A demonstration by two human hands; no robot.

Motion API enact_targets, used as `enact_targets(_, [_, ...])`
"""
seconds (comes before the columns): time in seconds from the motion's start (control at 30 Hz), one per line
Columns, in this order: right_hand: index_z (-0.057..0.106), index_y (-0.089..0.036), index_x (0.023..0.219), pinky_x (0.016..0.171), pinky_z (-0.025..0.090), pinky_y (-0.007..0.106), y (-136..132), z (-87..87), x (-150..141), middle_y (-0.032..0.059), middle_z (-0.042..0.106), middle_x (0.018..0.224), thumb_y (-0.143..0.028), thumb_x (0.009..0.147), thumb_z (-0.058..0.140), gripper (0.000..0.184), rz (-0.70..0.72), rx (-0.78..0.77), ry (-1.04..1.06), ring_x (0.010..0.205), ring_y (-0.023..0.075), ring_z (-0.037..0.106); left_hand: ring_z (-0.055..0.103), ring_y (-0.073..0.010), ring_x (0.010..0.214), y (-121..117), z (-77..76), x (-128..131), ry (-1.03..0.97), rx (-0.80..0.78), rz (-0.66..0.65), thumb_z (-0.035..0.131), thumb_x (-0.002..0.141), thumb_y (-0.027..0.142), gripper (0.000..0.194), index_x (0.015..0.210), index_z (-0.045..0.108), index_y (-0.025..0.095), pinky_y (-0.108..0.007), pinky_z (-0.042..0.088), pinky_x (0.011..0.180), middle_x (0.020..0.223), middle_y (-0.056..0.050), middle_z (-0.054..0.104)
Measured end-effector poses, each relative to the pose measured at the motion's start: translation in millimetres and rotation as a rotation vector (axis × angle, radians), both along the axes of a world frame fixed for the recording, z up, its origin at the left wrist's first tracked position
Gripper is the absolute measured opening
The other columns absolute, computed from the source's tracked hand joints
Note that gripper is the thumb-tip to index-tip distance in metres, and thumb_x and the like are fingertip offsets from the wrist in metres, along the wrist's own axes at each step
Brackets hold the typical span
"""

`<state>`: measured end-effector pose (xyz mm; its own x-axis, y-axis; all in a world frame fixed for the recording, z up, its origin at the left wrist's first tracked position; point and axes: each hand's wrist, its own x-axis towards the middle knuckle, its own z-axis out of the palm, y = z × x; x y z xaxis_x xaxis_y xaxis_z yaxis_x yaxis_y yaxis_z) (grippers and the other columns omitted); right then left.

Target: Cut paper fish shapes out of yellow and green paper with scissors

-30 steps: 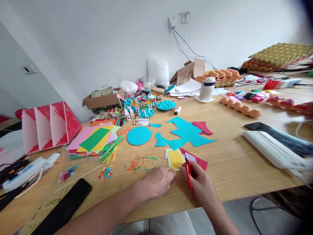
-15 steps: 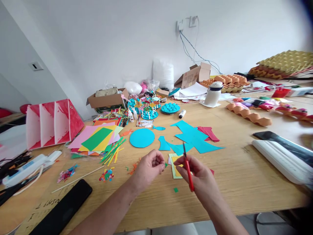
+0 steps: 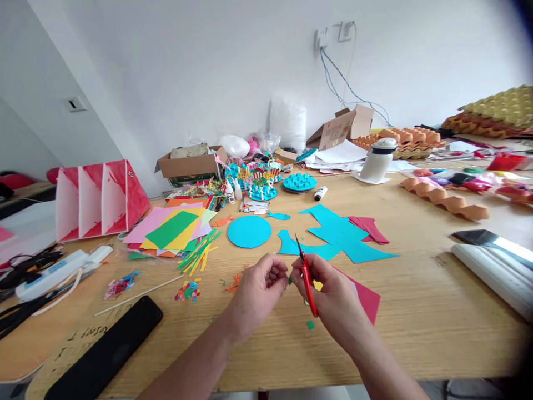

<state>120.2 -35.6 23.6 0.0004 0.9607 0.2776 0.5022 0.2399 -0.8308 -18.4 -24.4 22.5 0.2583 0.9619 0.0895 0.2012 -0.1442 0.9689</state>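
Observation:
My right hand is closed around red-handled scissors, their dark narrow tip pointing up and away from me. Opposite it, my left hand is closed in a pinch on a tiny green paper piece. That piece sits between the fingertips of both hands, which nearly meet; whether the right fingers touch it I cannot tell. Below them on the table lies a small green paper square. Partly hidden behind my right hand are a red sheet and some yellow paper.
Beyond my hands lie a blue paper circle and blue offcuts. To the left are stacked coloured sheets, green and yellow strips, confetti and a black phone-like object. An orange egg-carton strip lies right.
My right hand with the scissors has come closer to my left hand. More of the red sheet shows beside it, while the yellow paper is mostly covered. The view has shifted slightly.

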Motion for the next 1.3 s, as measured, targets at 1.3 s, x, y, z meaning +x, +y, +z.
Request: enact_targets(1.3, [0.043,-0.021,0.064,0.044,0.042,0.025,-24.3,-17.7,-17.8,-0.0004,0.053,0.054,-0.031,0.084,0.041,0.022,0.086,0.294,-0.26,0.048,0.015,0.051,0.045,-0.0096,0.056,-16.9,7.3,-26.0,-0.35,-0.064,0.152,0.056,0.073,0.029,0.015,0.068,0.052,0.015,-0.02,0.039,0.054,0.06,0.002,0.05])
